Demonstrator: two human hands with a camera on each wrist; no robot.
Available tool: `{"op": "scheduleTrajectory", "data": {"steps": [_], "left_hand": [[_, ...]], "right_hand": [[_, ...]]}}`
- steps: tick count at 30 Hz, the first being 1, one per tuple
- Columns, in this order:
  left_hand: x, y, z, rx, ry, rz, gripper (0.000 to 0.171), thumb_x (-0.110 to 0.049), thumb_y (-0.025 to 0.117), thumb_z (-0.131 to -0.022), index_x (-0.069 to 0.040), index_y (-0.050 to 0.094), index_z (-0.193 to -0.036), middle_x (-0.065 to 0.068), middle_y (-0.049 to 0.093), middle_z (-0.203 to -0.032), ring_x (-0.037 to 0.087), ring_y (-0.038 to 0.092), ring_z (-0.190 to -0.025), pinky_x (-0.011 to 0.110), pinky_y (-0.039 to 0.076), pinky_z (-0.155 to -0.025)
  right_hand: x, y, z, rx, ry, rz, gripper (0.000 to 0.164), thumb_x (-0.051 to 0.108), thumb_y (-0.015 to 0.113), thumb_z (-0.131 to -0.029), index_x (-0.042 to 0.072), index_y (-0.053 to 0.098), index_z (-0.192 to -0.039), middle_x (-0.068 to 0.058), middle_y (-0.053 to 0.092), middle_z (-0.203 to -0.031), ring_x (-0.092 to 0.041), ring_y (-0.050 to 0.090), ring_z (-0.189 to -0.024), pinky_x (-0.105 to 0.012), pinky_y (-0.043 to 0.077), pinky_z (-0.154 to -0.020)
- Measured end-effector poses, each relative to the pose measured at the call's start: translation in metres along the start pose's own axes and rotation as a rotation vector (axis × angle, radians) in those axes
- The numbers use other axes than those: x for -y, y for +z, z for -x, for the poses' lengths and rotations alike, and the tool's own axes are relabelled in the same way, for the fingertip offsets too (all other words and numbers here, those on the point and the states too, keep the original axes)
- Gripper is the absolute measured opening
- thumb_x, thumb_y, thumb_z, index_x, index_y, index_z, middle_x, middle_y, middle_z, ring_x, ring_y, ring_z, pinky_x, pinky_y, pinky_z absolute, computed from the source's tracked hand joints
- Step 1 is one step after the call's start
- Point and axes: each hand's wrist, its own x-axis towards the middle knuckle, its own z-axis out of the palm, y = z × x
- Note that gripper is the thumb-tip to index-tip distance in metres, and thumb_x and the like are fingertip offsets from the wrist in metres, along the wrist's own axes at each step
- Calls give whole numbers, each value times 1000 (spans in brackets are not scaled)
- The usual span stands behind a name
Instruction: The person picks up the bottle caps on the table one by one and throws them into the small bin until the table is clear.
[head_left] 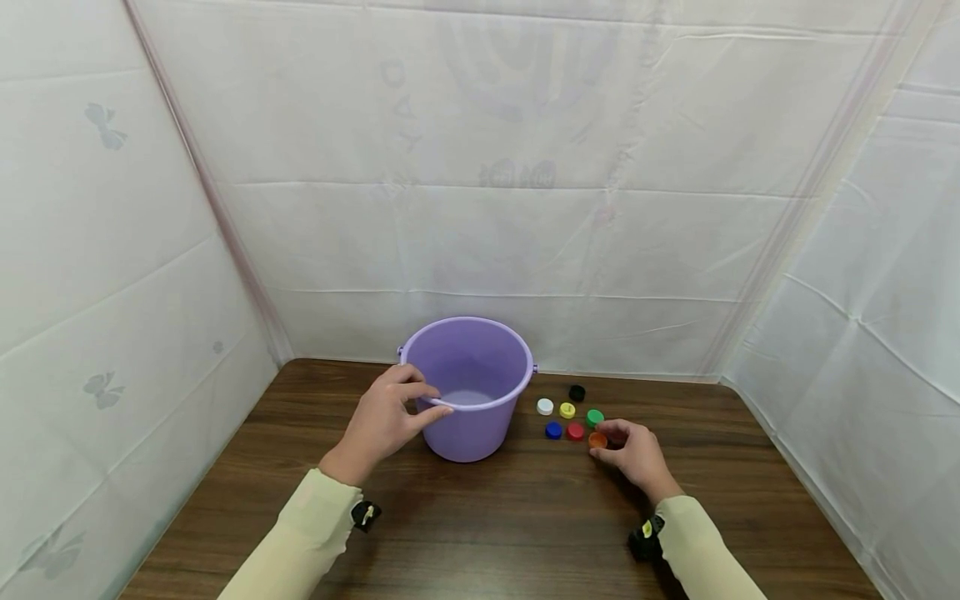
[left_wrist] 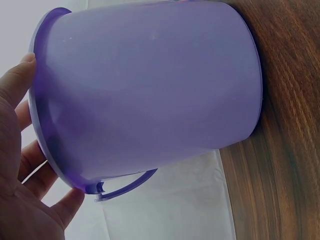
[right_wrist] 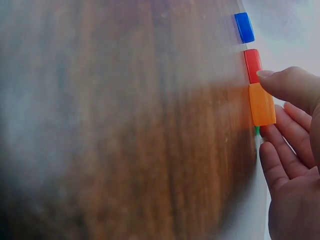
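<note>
A purple bucket stands upright on the wooden table, its handle hanging at the side. My left hand holds the bucket's near-left rim, thumb on the outer side and fingers over the inside. To the right, my right hand pinches an orange bottle cap between thumb and fingers, at table level. In the right wrist view the orange cap shows side-on, with the thumb at its upper edge. Beside it lie a red cap and a green cap.
More caps lie between the bucket and the right hand: blue, white, yellow and black. Pale sheeting encloses the table at the back and both sides.
</note>
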Motion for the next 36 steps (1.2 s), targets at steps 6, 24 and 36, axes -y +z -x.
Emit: {"op": "scheduleTrajectory", "data": {"steps": [6,24,36], "left_hand": [[1,0,0,-2,4,1,23,-35,93,-74,-18,82,-84,-7,61,-86,9,54,-83,28,51,-69],[0,0,0,-8,10,9,22,-34,93,-74,-18,81,-84,-6,61,-86,9,53,-82,27,51,-69],[0,0,0,-4,3,9,23,-34,93,-75,-17,81,-84,-5,61,-87,10,54,-83,28,51,-69]], "right_hand": [[0,1,0,-5,18,-5,33,12,85,-84,4,74,-114,-14,75,-116,-31,70,-107,-49,57,-95],[1,3,-2,-11,31,11,30,11,85,-83,5,75,-111,-12,76,-110,-27,71,-100,-47,58,-89],[12,-1,-7,2,46,-53,31,12,84,-85,4,73,-113,-14,75,-113,-28,73,-102,-37,61,-85]]}}
